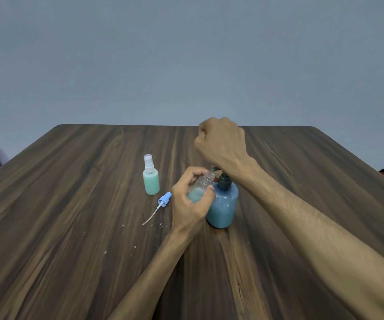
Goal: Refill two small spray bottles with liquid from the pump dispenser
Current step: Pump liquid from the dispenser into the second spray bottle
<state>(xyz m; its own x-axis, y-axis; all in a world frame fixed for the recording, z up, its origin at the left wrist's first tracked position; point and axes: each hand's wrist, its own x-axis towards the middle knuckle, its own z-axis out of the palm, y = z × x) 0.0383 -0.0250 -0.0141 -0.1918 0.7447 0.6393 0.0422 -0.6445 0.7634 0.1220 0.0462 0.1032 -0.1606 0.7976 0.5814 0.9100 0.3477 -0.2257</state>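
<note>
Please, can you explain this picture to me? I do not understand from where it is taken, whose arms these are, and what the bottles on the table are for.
There is no machine here. The single picture comes from a camera worn on a person's head, looking forward and down, so the two bare arms are that person's own.

The left hand grips a small clear bottle with its top off, tilted, its open neck close to the spout of the blue pump dispenser. The bottle already holds some pale green liquid. The right hand, fingers curled into a fist, is above the pump head; whether it touches it is hidden.

On the wooden table stands a second small spray bottle, capped and holding green liquid. Beside it lies a blue spray top with its thin tube, probably from the held bottle.
</note>
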